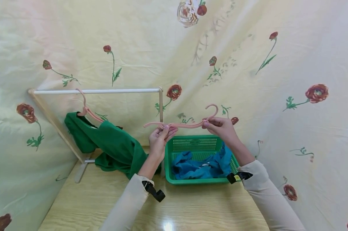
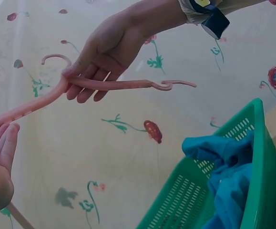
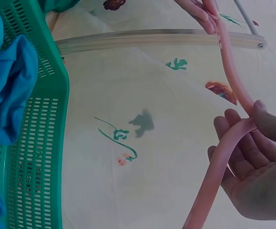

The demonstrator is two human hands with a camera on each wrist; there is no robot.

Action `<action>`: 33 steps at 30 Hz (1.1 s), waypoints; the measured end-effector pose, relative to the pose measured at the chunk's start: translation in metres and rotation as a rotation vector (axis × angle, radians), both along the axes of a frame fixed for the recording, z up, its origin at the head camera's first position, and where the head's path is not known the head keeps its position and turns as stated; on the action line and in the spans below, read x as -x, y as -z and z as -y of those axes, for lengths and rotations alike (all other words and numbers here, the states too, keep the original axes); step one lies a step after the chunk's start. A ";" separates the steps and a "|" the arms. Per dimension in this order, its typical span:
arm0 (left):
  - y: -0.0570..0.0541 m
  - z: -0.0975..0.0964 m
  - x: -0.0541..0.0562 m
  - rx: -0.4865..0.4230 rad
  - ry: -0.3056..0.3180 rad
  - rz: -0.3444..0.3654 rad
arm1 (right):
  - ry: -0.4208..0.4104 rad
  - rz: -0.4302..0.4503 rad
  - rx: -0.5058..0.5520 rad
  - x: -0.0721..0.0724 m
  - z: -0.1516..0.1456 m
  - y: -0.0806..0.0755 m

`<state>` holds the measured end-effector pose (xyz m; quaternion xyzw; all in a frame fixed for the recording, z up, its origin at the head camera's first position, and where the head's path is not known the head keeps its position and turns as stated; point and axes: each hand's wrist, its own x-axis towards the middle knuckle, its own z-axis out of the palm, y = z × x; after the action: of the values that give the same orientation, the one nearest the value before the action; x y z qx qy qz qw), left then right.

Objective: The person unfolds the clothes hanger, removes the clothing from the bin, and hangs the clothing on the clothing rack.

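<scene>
A pink clothes hanger (image 1: 188, 125) is held up above the basket by both hands. My left hand (image 1: 159, 141) pinches one arm of it between thumb and fingers. My right hand (image 1: 222, 129) grips it near the base of the hook, thumb against fingers, as the left wrist view also shows for this right hand (image 2: 114, 47). Below them stands a green basket (image 1: 191, 182) with a crumpled blue garment (image 1: 197, 166) inside. In the right wrist view the hanger (image 3: 230, 71) runs between the two hands, and the right hand (image 3: 261, 167) has its thumb pressed on it.
At the left stands a rack with a white rail (image 1: 116, 91) and wooden posts (image 1: 56, 128). A green garment (image 1: 113, 144) hangs there on another pink hanger (image 1: 83, 102), its lower part reaching the wooden table (image 1: 208, 208). Flower-printed cloth (image 1: 148, 38) surrounds the table.
</scene>
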<state>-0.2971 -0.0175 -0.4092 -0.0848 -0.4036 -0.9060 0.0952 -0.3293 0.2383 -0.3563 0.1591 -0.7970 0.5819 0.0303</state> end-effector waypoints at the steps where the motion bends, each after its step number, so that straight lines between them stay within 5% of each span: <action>1: 0.000 0.000 0.000 0.000 0.001 -0.001 | 0.001 0.005 0.006 0.000 0.000 0.000; 24: 0.000 -0.003 0.000 0.032 0.032 -0.012 | -0.028 0.063 0.160 -0.006 -0.003 -0.004; 33: 0.009 -0.008 -0.001 0.173 0.080 0.041 | -0.005 0.064 0.182 -0.009 -0.010 -0.007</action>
<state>-0.2957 -0.0091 -0.4185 -0.0900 -0.4783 -0.8725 0.0429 -0.3208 0.2481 -0.3496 0.1389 -0.7409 0.6569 0.0176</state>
